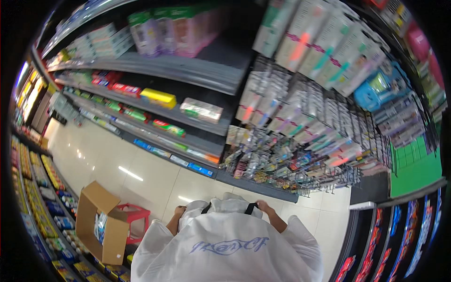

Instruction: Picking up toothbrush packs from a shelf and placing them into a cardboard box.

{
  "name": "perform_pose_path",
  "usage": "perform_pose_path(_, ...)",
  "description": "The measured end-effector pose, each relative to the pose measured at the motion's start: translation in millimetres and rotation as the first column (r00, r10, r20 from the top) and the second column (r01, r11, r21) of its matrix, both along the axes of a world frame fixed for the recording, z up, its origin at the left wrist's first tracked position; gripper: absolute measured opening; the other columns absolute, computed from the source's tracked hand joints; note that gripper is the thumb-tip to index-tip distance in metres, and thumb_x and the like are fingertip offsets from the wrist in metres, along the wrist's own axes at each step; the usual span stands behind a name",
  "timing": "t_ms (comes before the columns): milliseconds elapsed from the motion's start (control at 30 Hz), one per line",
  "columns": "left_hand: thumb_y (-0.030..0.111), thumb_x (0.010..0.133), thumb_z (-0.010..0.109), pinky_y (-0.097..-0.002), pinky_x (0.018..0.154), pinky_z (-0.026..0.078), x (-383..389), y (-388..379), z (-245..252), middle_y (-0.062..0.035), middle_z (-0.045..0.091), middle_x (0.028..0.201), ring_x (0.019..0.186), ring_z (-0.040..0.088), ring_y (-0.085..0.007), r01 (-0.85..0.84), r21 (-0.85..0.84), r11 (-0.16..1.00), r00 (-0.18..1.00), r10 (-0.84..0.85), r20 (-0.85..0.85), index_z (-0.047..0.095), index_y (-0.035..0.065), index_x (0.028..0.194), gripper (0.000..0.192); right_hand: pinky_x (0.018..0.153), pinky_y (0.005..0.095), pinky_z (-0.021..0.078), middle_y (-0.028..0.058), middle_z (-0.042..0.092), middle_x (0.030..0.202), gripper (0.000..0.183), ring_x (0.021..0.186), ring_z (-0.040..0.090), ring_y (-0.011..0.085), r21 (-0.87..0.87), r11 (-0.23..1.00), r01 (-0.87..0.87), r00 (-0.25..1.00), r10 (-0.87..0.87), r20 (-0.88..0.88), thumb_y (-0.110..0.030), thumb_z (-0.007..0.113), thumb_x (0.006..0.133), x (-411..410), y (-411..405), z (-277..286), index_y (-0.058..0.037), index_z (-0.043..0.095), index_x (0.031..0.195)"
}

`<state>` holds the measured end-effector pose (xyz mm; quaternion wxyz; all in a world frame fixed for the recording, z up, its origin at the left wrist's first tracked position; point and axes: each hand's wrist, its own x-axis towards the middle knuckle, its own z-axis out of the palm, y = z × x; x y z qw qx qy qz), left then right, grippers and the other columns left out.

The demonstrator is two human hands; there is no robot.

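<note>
My left hand (180,210) is low at my left side, beside the white cloth (192,208) of my clothing. Its fingers are small and partly hidden, so any hold is unclear. At my right side, my right hand (260,205) lies against the end of a black strap (251,208) on my white top (225,229). Whether it grips the strap or only touches it does not show. Before me stands a shelf unit (183,67) with cartons and boxed tubes, among them a yellow box (158,98) and a white-and-green box (201,110).
Packaged goods hang on a hook rack (299,116) ahead to the right. An open cardboard box (116,239) with packets inside sits at left, beside a red plastic stool (135,220). Stocked shelves (38,183) line the left; another shelf unit (384,239) stands right. The tiled floor (141,190) reflects lights.
</note>
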<state>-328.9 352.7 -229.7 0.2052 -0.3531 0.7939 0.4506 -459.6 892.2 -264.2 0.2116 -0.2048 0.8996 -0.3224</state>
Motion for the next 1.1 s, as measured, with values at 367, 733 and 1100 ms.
perform_pose_path(367,0.014,0.087,0.054,-0.0291,0.057,0.055,-106.6,207.5,19.6,-0.0140,0.065,0.082,0.070,0.065,-0.0204,0.136,0.558,0.819,0.985,-0.053,-0.162,0.056,-0.0003,0.102,0.021,0.080,0.0290,0.0476,0.0072,0.062,0.099,0.023,0.087,0.060,0.0157,-0.590,0.637,0.496,0.819,-0.118,0.561,-0.019,0.057,0.090,-53.6,-19.3,298.4,-0.0040,0.053,0.107)
perform_pose_path(733,0.020,0.085,0.056,-0.0284,0.065,0.054,-23.0,226.2,-25.4,-0.0153,0.067,0.087,0.073,0.067,-0.0197,0.646,0.174,0.743,0.725,-0.527,-0.443,0.059,-0.0034,0.105,0.030,0.081,0.0258,0.0426,0.0064,0.056,0.099,0.016,0.091,0.054,0.0133,-0.902,0.312,0.299,0.602,-0.795,-0.075,-0.003,0.058,0.086,-97.6,37.8,472.0,-0.0011,0.052,0.101)
perform_pose_path(1100,0.013,0.092,0.049,-0.0271,0.062,0.054,13.1,238.8,22.2,-0.0154,0.065,0.086,0.071,0.064,-0.0196,-0.162,0.459,0.873,0.985,0.168,0.029,0.055,-0.0042,0.106,0.023,0.094,0.0363,0.0395,0.0119,0.045,0.125,0.048,0.113,0.047,0.0233,-0.882,0.332,0.334,0.501,-0.855,-0.133,-0.006,0.064,0.082,-126.8,47.7,432.1,-0.0033,0.040,0.124)
